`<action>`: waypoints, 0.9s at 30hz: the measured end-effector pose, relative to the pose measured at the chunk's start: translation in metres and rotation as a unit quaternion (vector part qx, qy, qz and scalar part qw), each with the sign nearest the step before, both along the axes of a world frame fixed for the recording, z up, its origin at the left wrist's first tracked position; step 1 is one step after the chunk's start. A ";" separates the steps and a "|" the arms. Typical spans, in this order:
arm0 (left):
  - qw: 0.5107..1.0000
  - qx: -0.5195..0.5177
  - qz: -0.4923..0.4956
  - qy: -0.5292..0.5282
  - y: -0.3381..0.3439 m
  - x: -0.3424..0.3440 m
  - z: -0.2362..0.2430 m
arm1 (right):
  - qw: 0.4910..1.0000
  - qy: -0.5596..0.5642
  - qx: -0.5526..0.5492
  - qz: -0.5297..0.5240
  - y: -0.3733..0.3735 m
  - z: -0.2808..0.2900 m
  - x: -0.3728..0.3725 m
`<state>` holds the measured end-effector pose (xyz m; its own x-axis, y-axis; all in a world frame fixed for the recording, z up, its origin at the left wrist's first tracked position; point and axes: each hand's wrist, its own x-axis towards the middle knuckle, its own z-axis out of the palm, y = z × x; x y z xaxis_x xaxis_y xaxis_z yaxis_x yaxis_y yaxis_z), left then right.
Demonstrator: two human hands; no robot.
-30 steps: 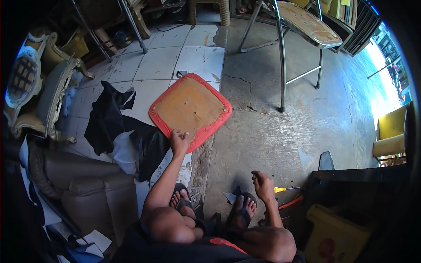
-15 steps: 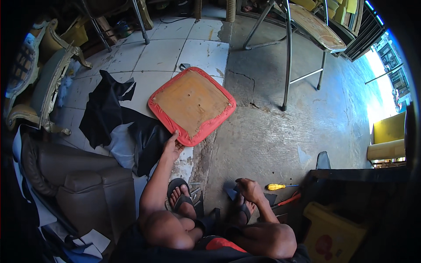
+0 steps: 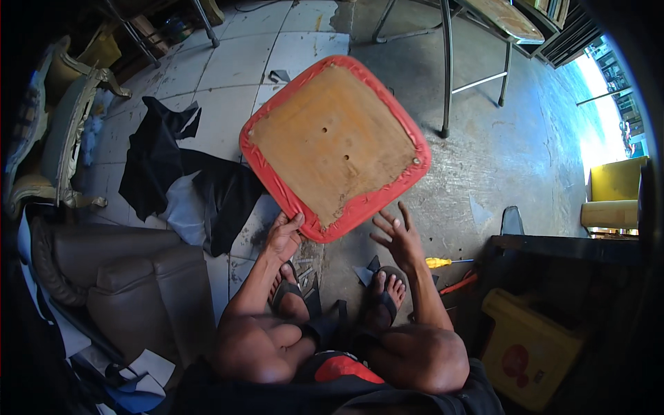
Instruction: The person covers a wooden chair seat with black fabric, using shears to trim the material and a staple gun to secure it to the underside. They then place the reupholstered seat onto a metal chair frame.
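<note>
Balance should come easier with both hands supporting the rounded-square, red-edged tan board (image 3: 332, 138) at upper centre, left hand (image 3: 283, 235) pinching its lower-left edge, right hand (image 3: 400, 238) spread wide just beside it.

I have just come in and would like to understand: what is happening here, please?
The person's left hand grips the near left edge of a square brown panel with a red covering around its border. The right hand is open near the panel, not gripping it. Black fabric lies to the left, and a yellow screwdriver to the right.
</note>
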<state>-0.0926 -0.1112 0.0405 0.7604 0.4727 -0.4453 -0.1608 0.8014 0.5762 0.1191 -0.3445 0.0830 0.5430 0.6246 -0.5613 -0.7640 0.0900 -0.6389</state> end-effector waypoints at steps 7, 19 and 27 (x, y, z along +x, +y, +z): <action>0.987 0.080 -0.125 0.067 -0.026 0.018 0.020 | 0.985 0.011 0.146 -0.092 -0.009 -0.031 0.023; 0.498 0.554 -0.160 0.648 0.114 -0.090 -0.030 | 0.964 0.053 0.133 -0.225 -0.074 -0.056 0.032; 0.637 0.649 0.180 0.375 0.069 0.002 0.077 | 0.992 0.031 -0.060 -0.102 -0.053 -0.051 0.024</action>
<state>-0.0906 -0.0420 0.1180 0.3029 0.8961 0.3244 0.5111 -0.4401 0.7383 0.1431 -0.3977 0.0325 0.6134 0.4316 -0.6614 -0.7760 0.1733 -0.6065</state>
